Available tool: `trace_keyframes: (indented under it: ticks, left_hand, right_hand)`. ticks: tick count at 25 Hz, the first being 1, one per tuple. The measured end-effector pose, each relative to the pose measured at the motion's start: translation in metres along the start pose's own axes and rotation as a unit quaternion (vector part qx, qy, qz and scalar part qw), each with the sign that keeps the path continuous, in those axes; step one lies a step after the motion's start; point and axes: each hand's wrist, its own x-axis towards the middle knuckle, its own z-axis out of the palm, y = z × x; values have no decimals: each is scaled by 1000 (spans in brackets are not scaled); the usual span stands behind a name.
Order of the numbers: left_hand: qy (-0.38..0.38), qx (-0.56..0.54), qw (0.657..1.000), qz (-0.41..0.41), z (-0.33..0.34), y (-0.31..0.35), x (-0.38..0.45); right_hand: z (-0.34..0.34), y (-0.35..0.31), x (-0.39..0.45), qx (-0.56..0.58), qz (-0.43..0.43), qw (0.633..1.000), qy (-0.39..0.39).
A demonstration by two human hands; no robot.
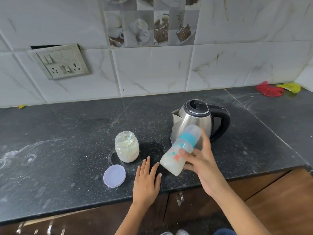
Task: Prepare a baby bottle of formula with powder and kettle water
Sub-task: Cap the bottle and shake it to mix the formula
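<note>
My right hand (202, 164) grips a capped baby bottle (177, 154) with a teal collar, tilted above the black counter (67, 133); milky liquid fills its lower part. Flat on the counter, fingers spread, lies my left hand (147, 180), just left of the bottle's base. An open glass jar of white powder (127, 147) with a scoop handle sticking out stands left of the bottle. Behind the bottle stands a steel kettle (194, 119) with a black handle and its lid down.
The jar's lilac lid (114, 175) lies upside down near the counter's front edge. A switch and socket panel (61, 62) is on the tiled wall. Red and yellow cloths (277, 89) lie at the far right corner. White powder streaks mark the counter's left side.
</note>
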Motion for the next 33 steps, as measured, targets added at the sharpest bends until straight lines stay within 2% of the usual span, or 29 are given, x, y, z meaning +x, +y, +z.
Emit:
trace_keyframes:
  ticks: [2, 5, 6, 9, 10, 14, 17, 18, 19, 21, 22, 23, 25, 26, 27, 30, 31, 33]
  left_hand:
    - [-2, 3, 1000, -4, 2, -2, 1]
    - [-25, 19, 999, 17, 1, -3, -1]
    - [-22, 14, 999, 18, 1, -3, 0]
    - [-10, 12, 1000, -6, 1, -2, 2]
    - [-9, 14, 1000, -7, 3, -1, 1]
    - [-15, 3, 1000, 10, 5, -6, -1]
    - [-12, 15, 1000, -5, 2, -2, 2]
    - [-11, 11, 1000, -7, 1, 1, 2]
    - [-10, 4, 1000, -6, 2, 0, 1]
    - [-20, -3, 1000, 0, 4, -5, -1]
    - [-23, 9, 1000, 3, 4, -6, -2]
    - [-26, 16, 1000, 1, 5, -7, -1]
    - [-24, 12, 1000, -14, 2, -2, 1]
    - [-20, 10, 1000, -16, 2, 0, 2]
    - [-20, 11, 1000, -14, 3, 0, 1]
    - [-32, 28, 999, 10, 7, -8, -1]
    - [-27, 27, 999, 7, 7, -9, -2]
    - [-16, 16, 1000, -7, 5, -4, 0]
  right_hand:
    - [3, 3, 1, 28, -24, 999, 26]
    - [13, 10, -11, -27, 30, 997, -60]
    - [13, 9, -10, -31, 30, 997, -67]
    - [8, 4, 10, 48, -2, 998, 45]
    - [8, 4, 11, 60, 1, 996, 60]
    - [20, 17, -5, -5, 56, 998, -31]
    - [11, 17, 16, 76, 16, 994, 74]
    - [11, 16, 18, 85, 13, 992, 87]
    - [13, 17, 14, 61, 20, 996, 67]
    - [17, 25, 1, -14, 53, 998, -25]
    - [20, 24, -4, -25, 56, 997, -40]
    - [17, 24, -1, -18, 45, 999, -21]
    - [7, 19, 15, 71, 10, 995, 69]
    - [5, 15, 18, 100, 5, 991, 87]
    - [7, 14, 17, 90, 11, 993, 77]
    - [18, 22, -2, -16, 64, 998, -21]
    - [18, 23, -2, -17, 61, 998, -14]
    - [9, 22, 13, 54, 24, 995, 75]
